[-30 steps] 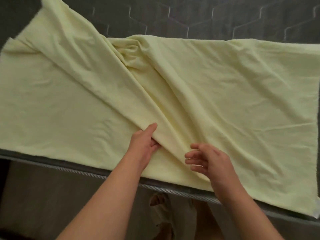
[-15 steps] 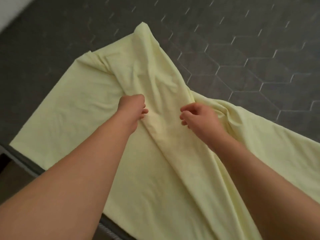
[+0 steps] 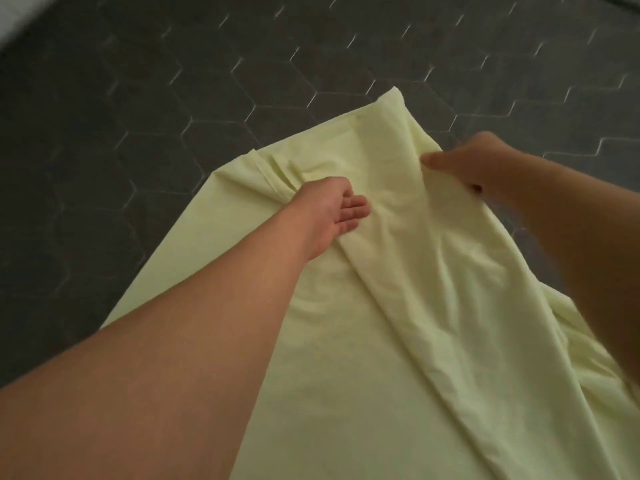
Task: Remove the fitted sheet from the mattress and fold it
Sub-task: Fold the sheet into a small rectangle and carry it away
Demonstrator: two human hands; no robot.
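The pale yellow thin cotton fitted sheet (image 3: 398, 306) lies partly folded on the dark grey hexagon-quilted mattress (image 3: 173, 98), its far folded end reaching toward the middle of the mattress, the rest running back to the near right corner of the view; it looks light, soft and limp, likely to sag and wrinkle wherever it is not held, so the sensible holds are the folded corners and the doubled edge rather than the loose middle. The left hand (image 3: 332, 213) rests on the sheet beside a long ridge of cloth, fingers curled into it and apparently pinching the fold; the right hand (image 3: 464, 161) pinches the sheet's far right edge, though motion blur makes its fingers hard to read. The elastic hem is not visible; the near edge of the mattress is hidden behind both forearms; the sheet's right side is cut off.
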